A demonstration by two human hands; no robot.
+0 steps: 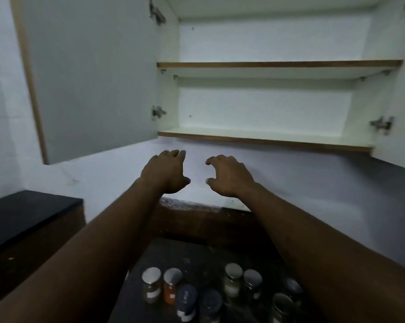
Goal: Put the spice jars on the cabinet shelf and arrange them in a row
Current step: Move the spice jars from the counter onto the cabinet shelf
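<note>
Several spice jars with silver or dark lids stand on the dark counter (197, 257) at the bottom of the view, among them an orange-filled jar (171, 285) and a silver-lidded jar (151, 284). Above them the wall cabinet is open, its lower shelf (262, 134) and upper shelf (278, 64) both bare. My left hand (165, 171) and my right hand (229, 174) are raised side by side in front of the wall, just below the lower shelf. Both hold nothing, with loosely curled fingers.
The left cabinet door (92, 78) hangs open, the right door (397, 141) too, with hinges on both sides. A black countertop section (26, 213) sits at the left. A pale backsplash (313, 183) runs behind the counter.
</note>
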